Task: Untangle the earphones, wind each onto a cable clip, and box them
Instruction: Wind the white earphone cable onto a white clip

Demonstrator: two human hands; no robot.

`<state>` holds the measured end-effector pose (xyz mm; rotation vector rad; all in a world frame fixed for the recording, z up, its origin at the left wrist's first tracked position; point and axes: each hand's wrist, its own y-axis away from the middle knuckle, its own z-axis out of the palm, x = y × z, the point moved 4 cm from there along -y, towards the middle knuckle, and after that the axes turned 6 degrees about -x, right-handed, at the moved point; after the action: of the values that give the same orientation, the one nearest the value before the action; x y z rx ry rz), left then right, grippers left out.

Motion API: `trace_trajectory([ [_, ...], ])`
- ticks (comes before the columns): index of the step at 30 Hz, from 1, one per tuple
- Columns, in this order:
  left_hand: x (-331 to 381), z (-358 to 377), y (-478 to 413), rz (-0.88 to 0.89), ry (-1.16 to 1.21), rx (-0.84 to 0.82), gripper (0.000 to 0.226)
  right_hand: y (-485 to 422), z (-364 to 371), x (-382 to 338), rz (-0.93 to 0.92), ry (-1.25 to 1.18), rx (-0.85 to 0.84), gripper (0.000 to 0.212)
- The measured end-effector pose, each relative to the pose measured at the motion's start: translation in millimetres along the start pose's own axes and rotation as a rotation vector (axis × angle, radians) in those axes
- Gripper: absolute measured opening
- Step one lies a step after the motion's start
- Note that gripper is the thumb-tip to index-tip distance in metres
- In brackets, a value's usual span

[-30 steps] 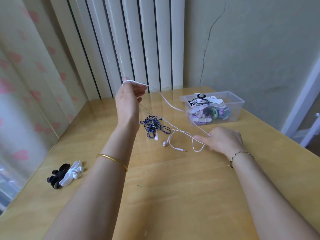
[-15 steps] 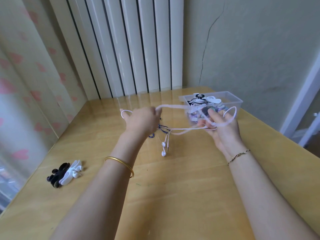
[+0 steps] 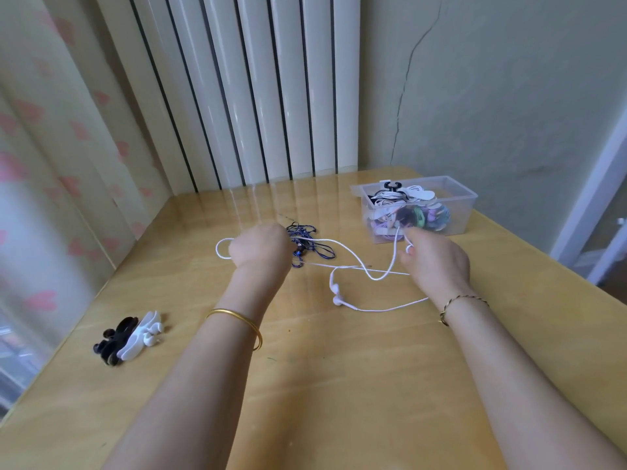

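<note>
well off to the left of the left hand, near the table's edge, lies a small heap of black and white cable clips [image 3: 129, 337]. the left hand [image 3: 259, 247] is a closed fist round the white earphones [image 3: 369, 273], with a loop of cord poking out on its outer side. just past its knuckles, toward the other hand, the dark blue earphones [image 3: 312, 240] sit in a snarl on the wooden table [image 3: 339, 401]. between the two hands the white cord sags and crosses itself, and its two earbuds rest on the table nearer the person. the right hand [image 3: 437, 262], well apart from the left, has its fingers curled on the far stretch of that cord and lifts it. i can't make out whether the plug is in the pinch. right beyond it stands the clear plastic box [image 3: 470, 198], with wound sets inside.

to my eye this is the untangling step, and the white set looks nearly free. it would go best with the hands drawn apart gently, so the crossing slides open rather than tightens. the cord should also be lifted clear of the blue snarl so it doesn't drag that along.
</note>
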<state>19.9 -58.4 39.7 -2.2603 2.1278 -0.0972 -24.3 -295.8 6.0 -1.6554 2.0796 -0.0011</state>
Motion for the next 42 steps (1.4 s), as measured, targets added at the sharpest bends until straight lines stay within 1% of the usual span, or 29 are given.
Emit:
trace_trajectory([
  [3,-5.6,1.0,-0.7,-0.053,-0.046,-0.045,0.034,-1.7,-6.0,13.4,0.139,0.092,0.039,0.014],
  [6,-9.2,5.9,0.4,-0.083,-0.102,-0.112,0.028,-6.4,-7.9,22.4,0.208,0.147,0.027,0.010],
  [9,-14.6,11.4,0.7,-0.088,-0.130,-0.156,0.028,-7.3,-5.2,33.4,0.267,0.158,0.022,0.013],
  [11,-17.7,15.4,0.1,-0.091,-0.132,-0.180,0.029,-6.6,-3.8,38.2,0.282,0.161,0.028,0.013],
  [15,-10.7,22.2,1.2,-0.047,-0.064,-0.244,0.031,-6.9,0.2,28.8,0.257,0.102,0.011,0.003],
  [17,-3.9,26.3,1.4,-0.003,-0.002,-0.303,0.031,-8.2,2.8,20.9,0.226,0.065,-0.009,0.009],
  [19,-0.3,31.6,0.6,0.030,0.072,-0.368,0.029,-8.4,3.6,15.7,0.204,0.050,-0.062,0.016],
  [21,3.5,34.3,2.4,0.085,0.199,-0.443,0.033,-7.6,2.8,14.2,0.204,0.073,-0.175,0.024],
  [23,10.1,28.6,6.4,0.158,0.333,-0.488,0.032,-5.3,-0.2,12.9,0.246,0.125,-0.325,0.036],
  [25,17.1,18.2,12.5,0.232,0.390,-0.508,0.029,-1.4,-5.6,7.7,0.279,0.160,-0.398,0.040],
  [26,20.4,13.8,15.5,0.267,0.387,-0.521,0.028,0.4,-10.1,1.3,0.266,0.176,-0.374,0.038],
  [27,23.6,10.9,18.2,0.301,0.376,-0.540,0.028,2.4,-15.6,-7.6,0.224,0.209,-0.302,0.035],
  [28,26.9,9.3,20.9,0.332,0.369,-0.564,0.028,4.2,-20.2,-19.6,0.141,0.244,-0.205,0.033],
  [29,29.8,8.1,24.2,0.361,0.369,-0.587,0.027,6.4,-23.0,-33.7,0.018,0.232,-0.119,0.030],
  [30,32.9,7.7,26.5,0.391,0.371,-0.605,0.027,9.1,-21.8,-48.2,-0.132,0.165,-0.099,0.025],
  [31,35.6,7.8,28.0,0.420,0.381,-0.618,0.027,12.6,-18.1,-61.7,-0.269,0.037,-0.142,0.026],
  [32,37.9,7.5,28.7,0.444,0.400,-0.624,0.028,15.2,-11.3,-71.6,-0.363,-0.103,-0.243,0.030],
  [33,39.2,6.9,29.0,0.462,0.424,-0.623,0.029,18.3,-4.2,-78.6,-0.412,-0.209,-0.339,0.031],
  [34,39.6,5.8,28.1,0.476,0.449,-0.614,0.030,18.7,2.6,-81.6,-0.426,-0.251,-0.391,0.027],
  [36,36.2,5.0,25.0,0.481,0.509,-0.582,0.028,14.1,9.4,-79.3,-0.410,-0.312,-0.389,0.020],
  [38,26.9,6.4,18.7,0.449,0.583,-0.500,0.024,6.4,9.0,-72.5,-0.337,-0.494,-0.328,0.021],
  [40,12.9,11.2,8.9,0.387,0.652,-0.369,0.020,-6.2,5.1,-57.0,-0.188,-0.709,-0.186,0.026],
  [41,6.4,14.1,6.3,0.353,0.724,-0.329,0.019,-11.9,3.3,-46.7,-0.102,-0.783,-0.114,0.027],
  [42,1.2,16.8,5.5,0.330,0.833,-0.323,0.019,-16.9,2.9,-36.1,-0.027,-0.806,-0.063,0.027],
])
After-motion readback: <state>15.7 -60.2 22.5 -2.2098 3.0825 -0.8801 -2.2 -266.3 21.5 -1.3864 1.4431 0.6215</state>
